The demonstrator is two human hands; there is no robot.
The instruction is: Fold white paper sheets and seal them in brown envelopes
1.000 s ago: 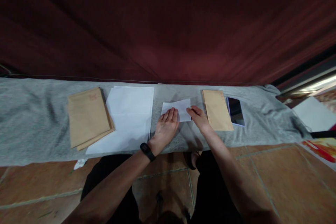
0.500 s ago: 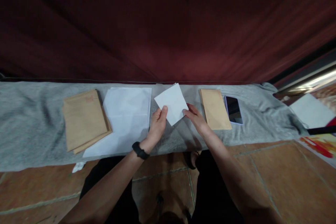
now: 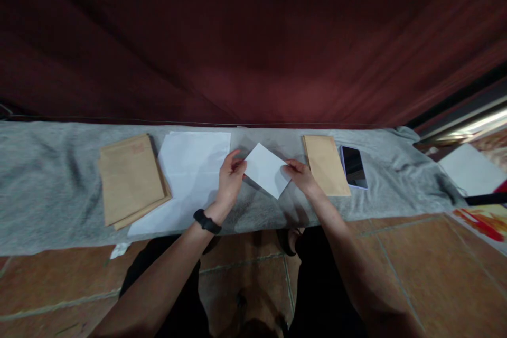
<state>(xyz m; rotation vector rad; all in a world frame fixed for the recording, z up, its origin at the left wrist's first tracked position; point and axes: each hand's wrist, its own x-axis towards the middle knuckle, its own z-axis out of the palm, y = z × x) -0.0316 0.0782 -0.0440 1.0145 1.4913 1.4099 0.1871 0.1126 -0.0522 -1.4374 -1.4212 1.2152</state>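
Over grey cloth (image 3: 257, 214), left hand (image 3: 230, 179) and right hand (image 3: 302, 175), pinching white paper (image 3: 268, 170)

In front of me runs a long, low surface draped in rumpled grey cloth (image 3: 47, 185). Directly on it, to my left, white sheets (image 3: 194, 169) lie flat, a brown envelope stack (image 3: 130, 179) partly overlapping them. To my right rest narrower brown envelopes (image 3: 328, 166), a dark-screened phone (image 3: 354, 167) just beside them.

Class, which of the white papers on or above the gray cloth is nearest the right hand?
The small white paper, pinched by the right hand at its right corner. The larger white sheets lie farther left, partly under brown envelopes.
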